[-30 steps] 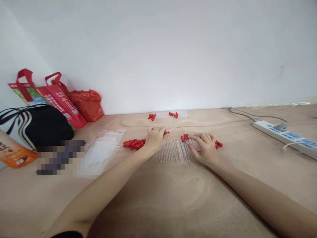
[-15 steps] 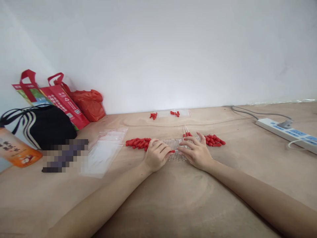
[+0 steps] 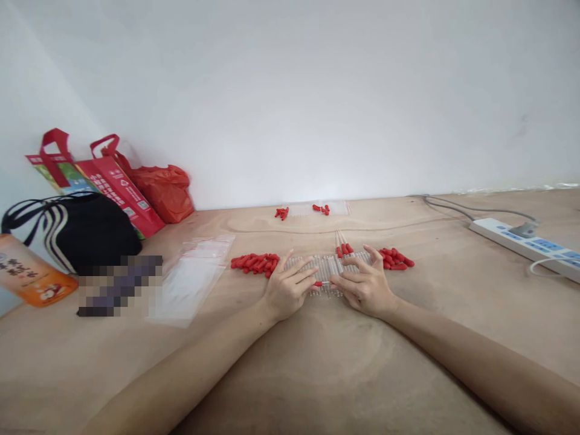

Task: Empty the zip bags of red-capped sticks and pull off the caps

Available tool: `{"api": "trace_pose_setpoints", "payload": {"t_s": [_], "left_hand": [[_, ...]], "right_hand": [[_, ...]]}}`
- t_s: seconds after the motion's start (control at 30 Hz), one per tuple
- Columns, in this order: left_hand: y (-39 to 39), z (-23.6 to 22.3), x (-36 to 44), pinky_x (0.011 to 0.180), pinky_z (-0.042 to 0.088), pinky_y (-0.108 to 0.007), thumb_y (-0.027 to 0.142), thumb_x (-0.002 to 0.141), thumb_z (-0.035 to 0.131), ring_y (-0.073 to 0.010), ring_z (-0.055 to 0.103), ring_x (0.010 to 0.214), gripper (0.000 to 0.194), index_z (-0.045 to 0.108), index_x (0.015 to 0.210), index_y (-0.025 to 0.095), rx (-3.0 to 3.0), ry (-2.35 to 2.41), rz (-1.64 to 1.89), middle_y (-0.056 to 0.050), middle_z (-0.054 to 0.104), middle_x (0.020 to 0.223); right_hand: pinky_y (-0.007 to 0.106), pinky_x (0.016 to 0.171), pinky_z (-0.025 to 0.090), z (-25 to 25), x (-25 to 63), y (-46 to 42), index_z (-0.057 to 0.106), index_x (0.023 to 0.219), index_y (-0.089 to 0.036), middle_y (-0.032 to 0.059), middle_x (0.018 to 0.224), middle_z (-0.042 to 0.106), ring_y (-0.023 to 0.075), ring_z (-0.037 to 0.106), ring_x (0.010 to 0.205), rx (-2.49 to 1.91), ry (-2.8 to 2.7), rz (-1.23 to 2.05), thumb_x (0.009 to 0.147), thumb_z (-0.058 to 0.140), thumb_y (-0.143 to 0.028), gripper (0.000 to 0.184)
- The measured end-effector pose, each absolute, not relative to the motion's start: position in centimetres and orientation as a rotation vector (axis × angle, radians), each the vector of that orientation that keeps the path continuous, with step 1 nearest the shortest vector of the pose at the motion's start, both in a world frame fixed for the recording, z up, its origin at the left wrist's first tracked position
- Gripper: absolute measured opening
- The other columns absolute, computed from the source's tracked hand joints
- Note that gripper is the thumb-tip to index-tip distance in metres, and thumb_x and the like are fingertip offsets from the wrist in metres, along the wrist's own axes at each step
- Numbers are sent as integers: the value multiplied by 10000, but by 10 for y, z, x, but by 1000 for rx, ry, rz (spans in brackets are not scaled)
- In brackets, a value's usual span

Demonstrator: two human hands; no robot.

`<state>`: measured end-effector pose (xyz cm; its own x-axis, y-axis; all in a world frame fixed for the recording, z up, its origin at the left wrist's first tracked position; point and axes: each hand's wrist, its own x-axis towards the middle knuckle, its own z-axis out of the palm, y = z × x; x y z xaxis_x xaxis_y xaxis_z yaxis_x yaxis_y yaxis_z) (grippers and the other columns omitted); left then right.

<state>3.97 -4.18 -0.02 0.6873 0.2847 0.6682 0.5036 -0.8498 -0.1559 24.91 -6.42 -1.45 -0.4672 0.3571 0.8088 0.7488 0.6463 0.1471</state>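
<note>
My left hand (image 3: 289, 290) pinches a small red rubber bulb (image 3: 318, 283) between thumb and fingertips. A thin glass dropper tube (image 3: 326, 283) reaches from that bulb to my right hand (image 3: 369, 289), whose thumb and finger grip it. How far the tube goes into the bulb is too small to tell. Under and between both hands lies a row of glass tubes (image 3: 327, 264), side by side. Beside my left hand is a heap of red rubber bulbs (image 3: 254, 263); another heap (image 3: 397, 258) lies beyond my right hand. Several droppers with red bulbs (image 3: 344, 248) lie just behind the row.
Clear zip bags (image 3: 188, 284) lie on the wooden table to the left, near a pixelated dark object (image 3: 120, 285). Behind them stand a black drawstring bag (image 3: 99, 232), red bags (image 3: 165, 193) and an orange pouch (image 3: 38, 272). A power strip (image 3: 525, 241) lies right; a bag with red pieces (image 3: 335, 208) is by the wall.
Both hands have shifted slightly, the right one a little to the right. More of the tube row shows between them. The bulb and tube stay between my hands.
</note>
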Motion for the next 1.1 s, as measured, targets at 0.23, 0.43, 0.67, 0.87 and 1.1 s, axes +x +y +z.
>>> {"api": "trace_pose_setpoints", "payload": {"t_s": [0.23, 0.43, 0.67, 0.87, 1.1], "left_hand": [[-44, 2, 39, 1064, 159, -469, 175, 842, 494, -176, 565, 1040, 146, 634, 804, 195, -2572, -598, -978, 1, 683, 967], [-46, 2, 40, 1018, 227, -435, 172, 843, 489, -168, 571, 1021, 152, 633, 805, 201, -2578, -607, -1000, 5, 694, 912], [-44, 1, 28, 828, 396, -390, 184, 847, 478, -183, 586, 879, 156, 630, 813, 196, -2498, -776, -1097, -20, 673, 849], [-29, 6, 16, 662, 477, -279, 218, 864, 430, -142, 518, 743, 237, 606, 1016, 174, -2379, -1045, -1278, -60, 490, 838], [4, 18, -29, 708, 474, -301, 161, 782, 459, -174, 538, 783, 290, 560, 1054, 150, -2264, -1561, -1197, -58, 517, 825]], "right_hand": [[479, 971, 160, -13, 249, -65, 622, 797, -243, -65, 556, 618, 143, 544, 787, -825, -2064, -687, 788, 544, -257, 80], [469, 962, 162, -13, 248, -66, 625, 774, -250, -63, 550, 615, 136, 537, 761, -831, -2045, -679, 797, 535, -273, 96], [412, 885, 212, -10, 263, -68, 664, 781, -260, -39, 555, 620, 137, 509, 689, -1073, -1943, -621, 811, 505, -268, 163], [356, 784, 233, -8, 269, -61, 653, 930, -243, -1, 643, 655, 144, 509, 664, -1347, -1855, -577, 831, 431, -243, 243], [360, 786, 233, -9, 275, -60, 631, 750, -202, 2, 610, 651, 155, 528, 638, -1465, -1820, -566, 792, 434, -236, 204]]}}
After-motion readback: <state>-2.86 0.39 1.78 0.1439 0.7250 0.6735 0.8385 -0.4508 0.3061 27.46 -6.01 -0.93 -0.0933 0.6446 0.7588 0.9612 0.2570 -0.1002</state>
